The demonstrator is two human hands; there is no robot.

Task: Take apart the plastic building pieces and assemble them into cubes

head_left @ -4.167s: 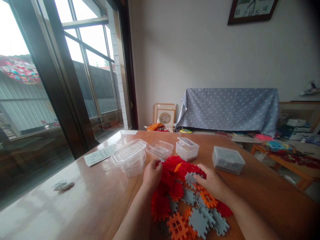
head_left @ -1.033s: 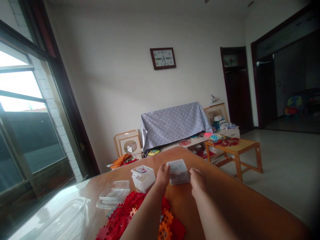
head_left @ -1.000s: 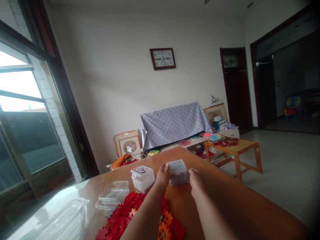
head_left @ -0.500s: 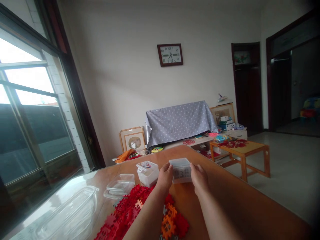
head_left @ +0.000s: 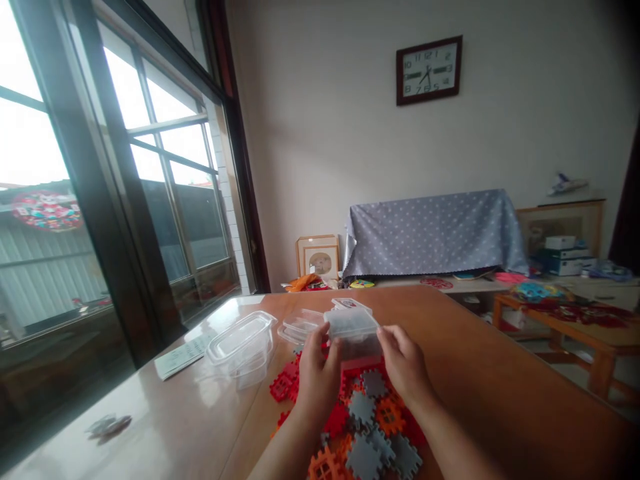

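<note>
the left hand (head_left: 319, 373) and the right hand (head_left: 404, 365) are grasping one translucent box (head_left: 357, 337) together, each from its own side. the box is over the far part of the pile of red, orange and grey pieces (head_left: 362, 408) on the desk (head_left: 473, 350); whether it touches them, i cannot tell. clear containers (head_left: 240, 341) are standing farther left.
</note>
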